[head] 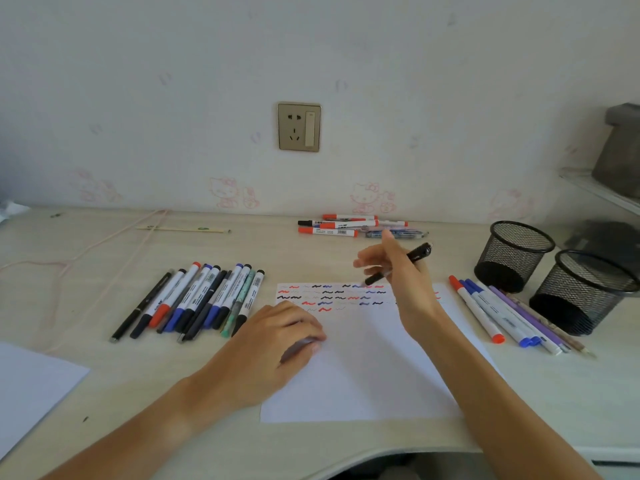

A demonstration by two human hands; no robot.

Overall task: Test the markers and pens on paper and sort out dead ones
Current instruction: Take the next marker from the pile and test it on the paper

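Note:
A white test sheet [363, 368] lies on the desk in front of me, its top strip covered with red, black and blue squiggles. My right hand [398, 271] holds a black pen [420, 252] tilted above that strip, tip pointing down at the marks. My left hand [277, 337] rests on the sheet's left edge with fingers curled; whether it holds something I cannot tell. Several pens and markers [197, 299] lie in a row left of the sheet. Another group of markers [502, 313] lies to the right, and a third pile [349, 226] sits by the wall.
Two black mesh pen cups [512, 254] [581, 292] lie tipped on the desk at the right. A second white sheet [31, 386] sits at the lower left. A pink cord [104, 244] and a thin stick [183, 229] lie at the back left.

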